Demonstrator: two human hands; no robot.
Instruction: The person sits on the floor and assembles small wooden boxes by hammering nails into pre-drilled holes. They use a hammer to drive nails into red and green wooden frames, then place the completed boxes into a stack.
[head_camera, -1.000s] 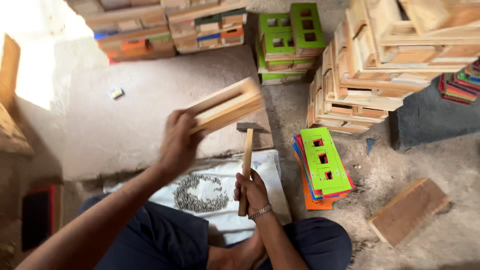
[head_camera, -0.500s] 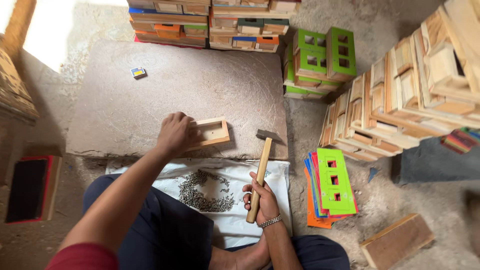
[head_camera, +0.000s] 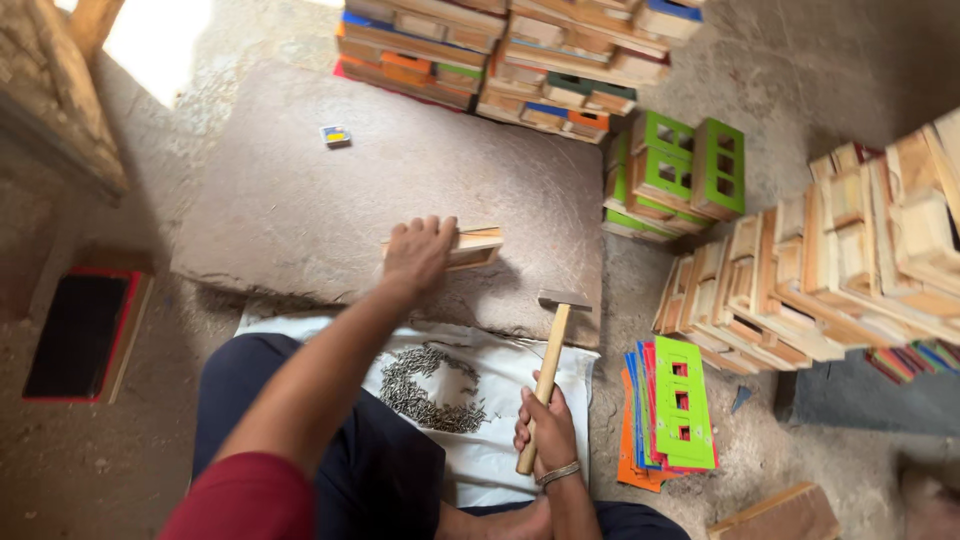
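small wooden frame (head_camera: 470, 246) flat on slab, hammer (head_camera: 548, 372) upright

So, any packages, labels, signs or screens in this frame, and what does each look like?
Small flat packet: on the stone slab's far left part, rectangular, with blue, yellow and red patches.
Dark panel: on the floor at left, rectangular, black face with a red edge; whether it is a screen cannot be told.
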